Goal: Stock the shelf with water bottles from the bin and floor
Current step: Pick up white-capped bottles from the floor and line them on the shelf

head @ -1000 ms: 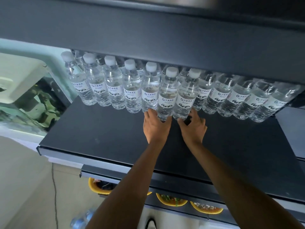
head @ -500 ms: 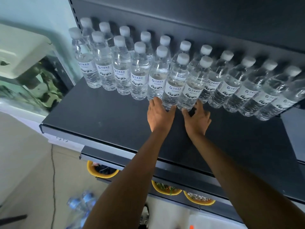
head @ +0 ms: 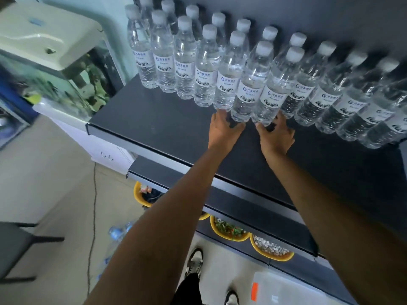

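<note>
Left hand [head: 222,130] grips the left bottle [head: 248,89] low down, right hand [head: 275,138] the right bottle [head: 274,93], both standing mid-row near the shelf's [head: 158,124] back edge. I think I'm placing them; next I let go gently.

left grip [head: 224,130] holds left bottle [head: 248,84] base, right grip [head: 276,137] right bottle [head: 275,89]

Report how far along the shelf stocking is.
Done: a back row of bottles spans the shelf, and five front-row bottles stand at its left end.
In hand: the left hand grips the sixth front bottle at its base, and the right hand grips the seventh front bottle.
Left: the front row's right half is unfilled, and floor bottles wait below.
</note>
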`<state>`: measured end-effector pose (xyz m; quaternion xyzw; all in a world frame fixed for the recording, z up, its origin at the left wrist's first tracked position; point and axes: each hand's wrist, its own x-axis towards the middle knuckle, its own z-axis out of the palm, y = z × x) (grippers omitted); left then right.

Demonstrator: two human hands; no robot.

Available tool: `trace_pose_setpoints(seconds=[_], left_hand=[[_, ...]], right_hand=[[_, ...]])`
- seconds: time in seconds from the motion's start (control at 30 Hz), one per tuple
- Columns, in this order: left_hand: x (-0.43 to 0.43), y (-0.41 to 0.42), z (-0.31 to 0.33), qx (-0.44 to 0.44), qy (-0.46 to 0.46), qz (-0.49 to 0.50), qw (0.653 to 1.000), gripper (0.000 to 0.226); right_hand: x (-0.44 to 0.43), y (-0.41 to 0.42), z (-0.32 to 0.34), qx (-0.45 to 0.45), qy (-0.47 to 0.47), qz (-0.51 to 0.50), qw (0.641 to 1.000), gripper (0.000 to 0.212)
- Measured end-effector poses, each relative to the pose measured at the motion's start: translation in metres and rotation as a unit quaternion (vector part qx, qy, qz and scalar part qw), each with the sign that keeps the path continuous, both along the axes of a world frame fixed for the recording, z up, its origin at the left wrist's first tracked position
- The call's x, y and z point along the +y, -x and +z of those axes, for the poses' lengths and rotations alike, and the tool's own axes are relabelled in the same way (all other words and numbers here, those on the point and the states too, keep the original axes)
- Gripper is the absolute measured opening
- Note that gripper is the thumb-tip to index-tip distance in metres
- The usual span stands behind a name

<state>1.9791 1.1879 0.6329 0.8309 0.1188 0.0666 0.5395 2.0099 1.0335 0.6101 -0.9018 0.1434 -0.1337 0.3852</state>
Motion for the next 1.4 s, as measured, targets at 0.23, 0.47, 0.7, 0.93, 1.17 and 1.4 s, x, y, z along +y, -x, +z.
trace_pose_setpoints(seconds=[0.23, 0.47, 0.7, 0.93, 1.17, 1.4], left_hand=[[0.021, 0.126, -0.013, -0.066, 0.075, 0.115, 0.988, 0.040], [0.024, 0.279, -0.046, -0.088, 0.116, 0.296, 0.944, 0.013], [0.031, 0.398, -0.128, -0.002, 0.107, 0.423, 0.900, 0.033], [0.025, 0.457, -0.245, 0.117, 0.100, 0.464, 0.872, 0.066], [0.025, 0.465, -0.401, 0.250, 0.103, 0.433, 0.860, 0.079], [0.063, 0.434, -0.582, 0.294, 0.061, 0.399, 0.867, 0.069]], right_hand=[[-0.011, 0.039, 0.000, -0.040, -0.099, 0.082, 0.991, 0.075], [0.015, 0.147, -0.012, -0.179, -0.038, 0.280, 0.942, 0.061], [0.044, 0.266, -0.067, -0.152, -0.036, 0.480, 0.863, 0.049], [0.046, 0.317, -0.205, 0.013, 0.036, 0.528, 0.848, 0.053], [0.056, 0.346, -0.387, 0.171, 0.084, 0.524, 0.830, 0.056], [0.104, 0.348, -0.584, 0.337, 0.051, 0.450, 0.825, 0.054]])
